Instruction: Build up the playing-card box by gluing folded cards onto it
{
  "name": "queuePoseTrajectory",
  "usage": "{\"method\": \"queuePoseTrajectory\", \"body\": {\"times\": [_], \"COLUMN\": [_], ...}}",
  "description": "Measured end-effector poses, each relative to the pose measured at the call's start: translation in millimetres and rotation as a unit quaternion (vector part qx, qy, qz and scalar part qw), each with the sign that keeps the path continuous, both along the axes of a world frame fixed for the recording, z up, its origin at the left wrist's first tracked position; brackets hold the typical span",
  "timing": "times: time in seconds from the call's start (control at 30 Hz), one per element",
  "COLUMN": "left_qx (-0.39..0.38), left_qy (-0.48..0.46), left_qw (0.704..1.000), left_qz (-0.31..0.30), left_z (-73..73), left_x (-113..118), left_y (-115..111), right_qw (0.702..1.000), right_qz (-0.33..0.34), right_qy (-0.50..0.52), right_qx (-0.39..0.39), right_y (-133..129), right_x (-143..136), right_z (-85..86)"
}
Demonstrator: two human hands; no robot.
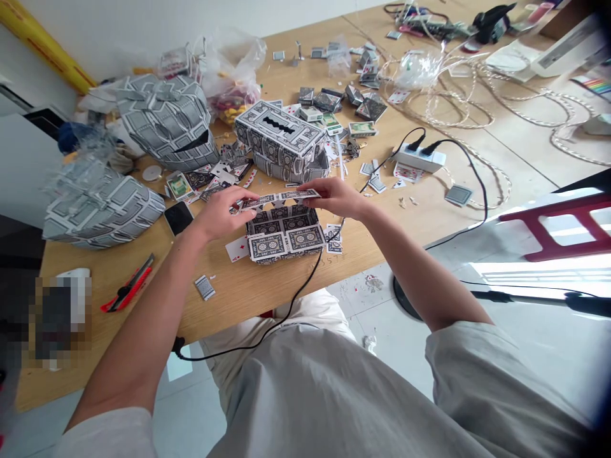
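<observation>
An open-topped box made of black-and-white patterned playing cards stands near the table's front edge. Above its back side, a flat strip of joined playing cards is held level between my two hands. My left hand pinches the strip's left end, thumb toward me. At the right end, my right hand grips it with bent fingers. A loose playing card lies beside the box at its left, and more cards lie at its right. Behind it sits a finished-looking card box with a slotted top.
Two woven card baskets stand at the left. A phone and a red utility knife lie before them. Card packs, a power strip and rope spread behind and right. A black cable crosses the front edge.
</observation>
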State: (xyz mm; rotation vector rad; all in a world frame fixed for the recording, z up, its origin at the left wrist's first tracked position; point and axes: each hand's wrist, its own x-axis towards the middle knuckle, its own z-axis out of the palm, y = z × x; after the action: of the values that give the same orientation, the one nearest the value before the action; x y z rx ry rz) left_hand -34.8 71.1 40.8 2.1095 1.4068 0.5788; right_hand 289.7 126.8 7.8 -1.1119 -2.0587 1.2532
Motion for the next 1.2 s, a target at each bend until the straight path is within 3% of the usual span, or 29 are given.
{"method": "queuePoseTrajectory", "body": {"times": [0.3,0.87,1.2], "left_qx": [0.06,0.079,0.113], "left_qy": [0.047,0.061,0.072], "left_qw": [0.997,0.995,0.991], "left_qz": [-0.003,-0.011,-0.014], "left_z": [-15.9,-13.8,-21.2], "left_x": [13.2,10.3,9.9], "left_y": [3.4,5.3,9.3], "right_qw": [1.0,1.0,1.0], "right_qz": [-0.002,0.011,-0.002], "right_qy": [-0.016,-0.026,-0.017], "right_qx": [0.002,-0.014,-0.023], "right_y": [-0.1,-5.1,-0.2], "right_x": [0.3,-1.1,-1.2], "right_z": [2.6,15.6,8.8]}}
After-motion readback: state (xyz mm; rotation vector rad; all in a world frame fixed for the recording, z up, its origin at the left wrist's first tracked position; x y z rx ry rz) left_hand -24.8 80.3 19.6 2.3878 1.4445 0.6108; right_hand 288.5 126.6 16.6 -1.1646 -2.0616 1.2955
